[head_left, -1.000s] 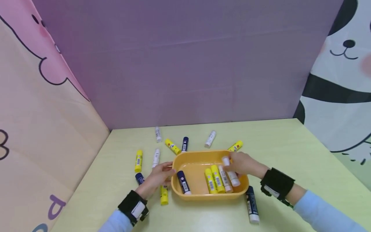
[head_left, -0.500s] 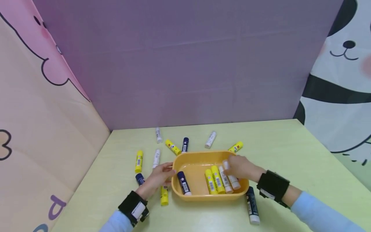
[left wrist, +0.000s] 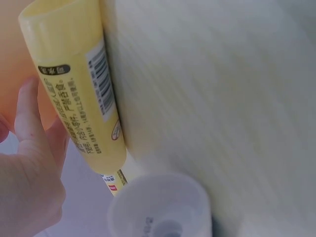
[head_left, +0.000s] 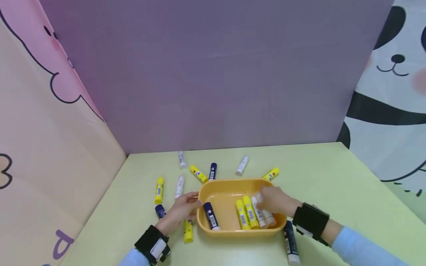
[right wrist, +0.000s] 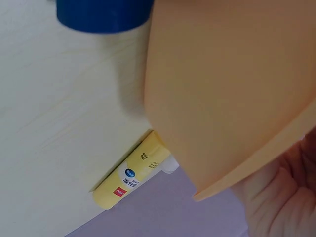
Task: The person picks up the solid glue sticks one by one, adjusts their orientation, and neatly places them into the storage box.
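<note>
An orange tray (head_left: 229,234) holds a navy glue stick (head_left: 211,216) at its left, and two yellow glue sticks (head_left: 250,212) and a white glue stick (head_left: 259,212) side by side at its right. My left hand (head_left: 181,207) grips the tray's left rim, thumb on top; the left wrist view shows a finger against the outer wall. Inside the tray, my right hand (head_left: 276,201) holds the upper part of another white glue stick (head_left: 269,218), which lies along the row; the fingertips are hidden. In the right wrist view this hand (right wrist: 281,192) is partly behind the tray wall.
Beyond the tray lie yellow (head_left: 199,174), navy (head_left: 213,171) and white glue sticks (head_left: 242,165). Several more lie around the left hand, including a yellow one (head_left: 188,231) close to the tray. A large navy glue stick (head_left: 291,244) is at the tray's front right.
My right hand has lowered the white glue stick to lie beside the other white one and shifted slightly left. The left hand stays on the rim. The head view has tilted up slightly.
</note>
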The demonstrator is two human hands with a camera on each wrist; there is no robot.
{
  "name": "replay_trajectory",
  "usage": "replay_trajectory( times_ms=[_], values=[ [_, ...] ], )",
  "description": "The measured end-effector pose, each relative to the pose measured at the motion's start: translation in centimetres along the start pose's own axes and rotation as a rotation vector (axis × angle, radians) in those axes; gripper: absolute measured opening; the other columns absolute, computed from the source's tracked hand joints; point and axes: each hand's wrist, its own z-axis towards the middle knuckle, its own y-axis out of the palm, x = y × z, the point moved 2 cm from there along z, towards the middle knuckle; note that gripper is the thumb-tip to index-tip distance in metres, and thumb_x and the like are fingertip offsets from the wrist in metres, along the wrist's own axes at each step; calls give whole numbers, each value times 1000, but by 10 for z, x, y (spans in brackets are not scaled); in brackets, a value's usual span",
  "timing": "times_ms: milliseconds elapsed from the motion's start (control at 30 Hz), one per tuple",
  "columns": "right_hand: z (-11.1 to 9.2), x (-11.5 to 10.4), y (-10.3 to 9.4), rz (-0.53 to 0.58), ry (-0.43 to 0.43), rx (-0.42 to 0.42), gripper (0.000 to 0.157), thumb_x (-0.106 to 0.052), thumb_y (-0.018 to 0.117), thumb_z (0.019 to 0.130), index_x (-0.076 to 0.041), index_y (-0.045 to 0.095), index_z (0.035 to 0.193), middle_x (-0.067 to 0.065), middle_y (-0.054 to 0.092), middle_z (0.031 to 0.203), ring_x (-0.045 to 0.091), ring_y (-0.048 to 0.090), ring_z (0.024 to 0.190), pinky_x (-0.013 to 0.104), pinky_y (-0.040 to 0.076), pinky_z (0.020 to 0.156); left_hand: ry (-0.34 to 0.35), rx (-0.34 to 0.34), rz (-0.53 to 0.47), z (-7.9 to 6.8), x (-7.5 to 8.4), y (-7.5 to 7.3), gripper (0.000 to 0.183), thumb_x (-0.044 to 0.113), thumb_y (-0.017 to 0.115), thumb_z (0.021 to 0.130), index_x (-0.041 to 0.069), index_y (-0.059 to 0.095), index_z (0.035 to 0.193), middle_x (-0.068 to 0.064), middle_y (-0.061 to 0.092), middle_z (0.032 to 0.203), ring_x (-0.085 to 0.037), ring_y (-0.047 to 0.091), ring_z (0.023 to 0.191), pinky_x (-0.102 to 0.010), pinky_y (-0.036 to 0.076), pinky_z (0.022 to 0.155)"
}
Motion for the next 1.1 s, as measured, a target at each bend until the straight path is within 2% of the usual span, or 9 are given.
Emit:
replay_trajectory(
  times_ms=[133,300,567,800,967,1100],
  values=[
    [-1,0,5,-29,-7,2,48,-20,67,83,3,48,120,9,58,88,18,53,71,28,53,64,3,-10,-15,-3,-5,0,51,21,53,92,6,36,138,-19,48,131,-23,58,105,-34,55,79],
    [0,1,7,-42,3,0,51,-21,67,83,2,46,123,12,60,96,18,53,75,34,55,72,8,-28,-21,-4,-7,0,51,22,52,93,7,35,139,-19,48,132,-23,58,105,-34,55,79],
    [-1,2,2,-8,-28,1,50,-20,67,83,3,46,122,11,58,92,18,53,71,26,51,60,31,-23,-3,-2,-4,-1,51,26,51,93,9,35,139,-17,48,132,-20,58,103,-34,54,80],
    [4,1,-5,-38,-52,10,50,-23,65,84,3,47,122,10,60,93,17,53,71,26,51,63,36,-28,-11,3,1,-4,51,27,51,94,10,35,139,-16,47,133,-20,58,103,-33,54,81],
    [2,0,-7,-22,-40,3,53,-25,65,85,3,46,125,15,61,106,19,54,77,36,54,76,18,-28,-11,5,3,-4,50,26,51,94,11,35,139,-15,47,133,-20,57,105,-33,54,82],
    [-1,0,-5,-16,-31,-4,56,-26,64,85,3,44,129,17,59,115,20,54,82,45,51,86,0,-24,-13,4,0,-3,49,24,50,94,11,36,139,-15,48,133,-21,57,106,-33,54,81]
  ],
)
